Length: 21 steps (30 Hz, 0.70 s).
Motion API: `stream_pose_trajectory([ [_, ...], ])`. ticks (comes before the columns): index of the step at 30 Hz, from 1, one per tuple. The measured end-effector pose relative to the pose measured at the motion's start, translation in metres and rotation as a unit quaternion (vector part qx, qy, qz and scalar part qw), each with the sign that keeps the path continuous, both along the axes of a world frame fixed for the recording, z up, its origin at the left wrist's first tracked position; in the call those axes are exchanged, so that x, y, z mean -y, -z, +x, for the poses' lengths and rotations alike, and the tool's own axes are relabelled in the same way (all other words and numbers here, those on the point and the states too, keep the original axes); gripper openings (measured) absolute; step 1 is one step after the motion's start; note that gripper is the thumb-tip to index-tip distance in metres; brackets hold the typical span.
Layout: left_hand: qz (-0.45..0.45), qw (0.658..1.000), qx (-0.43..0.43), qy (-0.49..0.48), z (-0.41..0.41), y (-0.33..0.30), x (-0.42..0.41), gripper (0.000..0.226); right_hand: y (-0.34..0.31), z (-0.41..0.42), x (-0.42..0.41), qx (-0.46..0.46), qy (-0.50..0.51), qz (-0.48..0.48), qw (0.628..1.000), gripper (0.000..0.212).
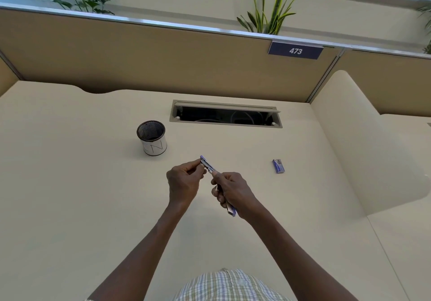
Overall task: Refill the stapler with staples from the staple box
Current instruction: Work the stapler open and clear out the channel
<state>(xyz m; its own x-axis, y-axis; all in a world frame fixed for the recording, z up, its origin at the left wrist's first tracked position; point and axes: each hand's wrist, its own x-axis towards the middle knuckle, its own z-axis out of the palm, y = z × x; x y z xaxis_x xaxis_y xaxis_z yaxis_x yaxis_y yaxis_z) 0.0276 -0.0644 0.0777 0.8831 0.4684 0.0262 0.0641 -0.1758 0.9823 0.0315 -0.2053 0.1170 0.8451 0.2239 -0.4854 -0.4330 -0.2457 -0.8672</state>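
Note:
A small purple and metal stapler (pixel 208 166) is held above the middle of the desk, swung open into two long parts. My left hand (pixel 184 183) pinches the far end of the metal part. My right hand (pixel 233 192) grips the near part, whose purple tip sticks out below my palm. The two hands almost touch. A small blue staple box (pixel 278 166) lies flat on the desk to the right, apart from both hands. I cannot tell whether staples sit in the channel.
A black mesh cup (pixel 152 140) with a white paper label stands on the cream desk (pixel 70 184) at the back left. An open cable hatch (pixel 226 115) lies behind the hands. A tan partition (pixel 163 60) closes the back; a raised cream divider (pixel 363 142) bounds the right.

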Motion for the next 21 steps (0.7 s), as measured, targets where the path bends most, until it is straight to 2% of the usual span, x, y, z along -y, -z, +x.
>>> stream_pose_trajectory([
  [3,0.07,0.997,0.026,0.008,-0.001,0.004,-0.002,0.014,0.001,0.0,0.0,-0.001,0.003,-0.003,1.0,0.035],
  [7,0.083,0.995,0.052,0.001,-0.002,0.011,-0.001,0.015,0.003,0.0,-0.001,-0.013,0.015,0.017,1.0,0.035],
  [9,0.059,0.997,0.055,-0.006,-0.003,0.012,0.002,0.016,0.004,-0.001,-0.002,-0.024,0.023,0.031,0.999,0.035],
  [11,-0.028,0.999,0.044,-0.016,-0.004,0.013,0.006,0.018,0.005,-0.001,-0.002,-0.021,0.024,0.033,0.999,0.035],
  [13,-0.164,0.986,0.021,-0.028,-0.003,0.013,0.008,0.018,0.008,-0.001,-0.002,-0.003,0.02,0.015,1.0,0.036],
  [16,-0.37,0.928,-0.021,-0.027,-0.003,0.013,0.008,0.02,0.015,-0.001,-0.001,0.054,-0.001,-0.057,0.997,0.041],
  [21,-0.499,0.863,-0.073,-0.022,-0.003,0.016,0.005,0.021,0.026,-0.006,0.005,0.163,-0.059,-0.203,0.964,0.034],
])
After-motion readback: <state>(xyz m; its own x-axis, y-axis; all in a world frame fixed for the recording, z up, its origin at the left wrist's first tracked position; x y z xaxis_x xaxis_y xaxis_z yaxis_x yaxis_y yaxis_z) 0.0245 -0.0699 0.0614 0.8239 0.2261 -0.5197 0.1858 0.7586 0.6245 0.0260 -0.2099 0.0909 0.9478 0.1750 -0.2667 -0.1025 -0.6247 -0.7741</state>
